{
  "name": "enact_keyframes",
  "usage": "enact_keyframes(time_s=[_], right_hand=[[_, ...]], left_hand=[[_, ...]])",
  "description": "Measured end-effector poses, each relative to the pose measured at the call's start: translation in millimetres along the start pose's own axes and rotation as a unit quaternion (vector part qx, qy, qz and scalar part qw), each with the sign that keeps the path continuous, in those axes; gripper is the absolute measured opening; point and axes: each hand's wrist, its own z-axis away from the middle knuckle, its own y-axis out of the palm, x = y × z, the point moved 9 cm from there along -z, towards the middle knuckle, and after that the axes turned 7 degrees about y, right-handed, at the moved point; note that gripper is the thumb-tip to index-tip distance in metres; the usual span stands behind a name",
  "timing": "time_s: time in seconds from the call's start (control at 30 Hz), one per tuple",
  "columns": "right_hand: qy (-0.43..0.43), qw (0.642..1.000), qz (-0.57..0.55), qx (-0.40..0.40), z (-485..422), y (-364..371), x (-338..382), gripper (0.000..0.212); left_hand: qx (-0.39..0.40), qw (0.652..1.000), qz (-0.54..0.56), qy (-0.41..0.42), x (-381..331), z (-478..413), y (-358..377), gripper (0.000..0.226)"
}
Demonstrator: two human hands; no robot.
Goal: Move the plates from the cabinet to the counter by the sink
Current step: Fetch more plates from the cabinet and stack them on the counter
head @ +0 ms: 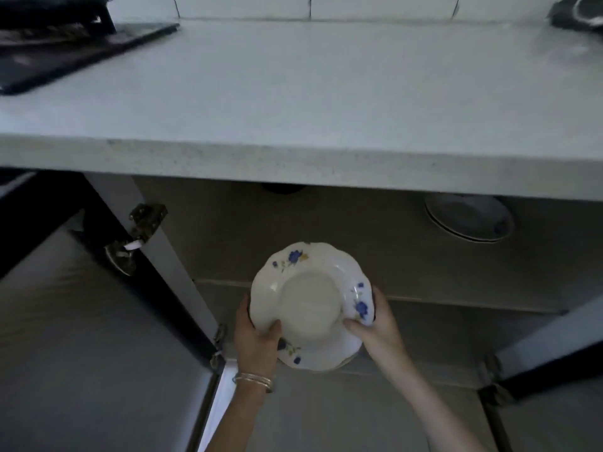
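Note:
A white scalloped plate with blue flowers (310, 298) hangs in front of the open cabinet, below the counter edge. A second rim shows under its near edge, so it may be a small stack. My left hand (257, 334) grips the plate's left rim with the thumb on top. My right hand (375, 324) grips the right rim, thumb on top too. Two more plates (470, 220) lie stacked on the cabinet shelf at the back right, partly hidden under the counter. The pale counter (293, 93) spans the upper half of the view.
A black stove top (65, 50) sits on the counter at the far left. A dark object (577, 11) lies at the far right corner. The cabinet's left door (81, 337) and right door (554, 340) stand open on both sides of my arms.

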Motion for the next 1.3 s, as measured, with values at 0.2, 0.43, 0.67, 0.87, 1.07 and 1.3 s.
enact_keyframes(time_s=[0.2,0.43,0.67,0.87,1.07,1.3], right_hand=[[0.108,0.993,0.055,-0.007,115.4,-20.5,36.0,0.059],[0.162,0.980,0.109,-0.023,224.0,-45.8,154.7,0.054],[0.122,0.983,0.138,0.008,268.1,-50.1,277.6,0.057],[0.073,0.984,0.158,0.046,271.3,-50.7,346.3,0.059],[0.021,0.975,0.177,0.130,269.1,-24.4,382.4,0.063],[0.007,0.944,0.196,0.266,286.4,50.6,396.1,0.062]], left_hand=[[0.052,0.988,-0.117,-0.085,-76.8,76.4,-51.7,0.059],[0.093,0.965,-0.203,-0.140,-237.8,138.5,-104.3,0.060],[0.067,0.968,-0.200,-0.138,-363.5,150.8,-132.3,0.064],[0.010,0.978,-0.186,-0.091,-431.5,155.7,-149.4,0.064],[-0.085,0.982,-0.150,-0.079,-455.0,180.4,-177.2,0.068],[-0.196,0.964,-0.165,-0.078,-463.1,221.9,-244.5,0.064]])
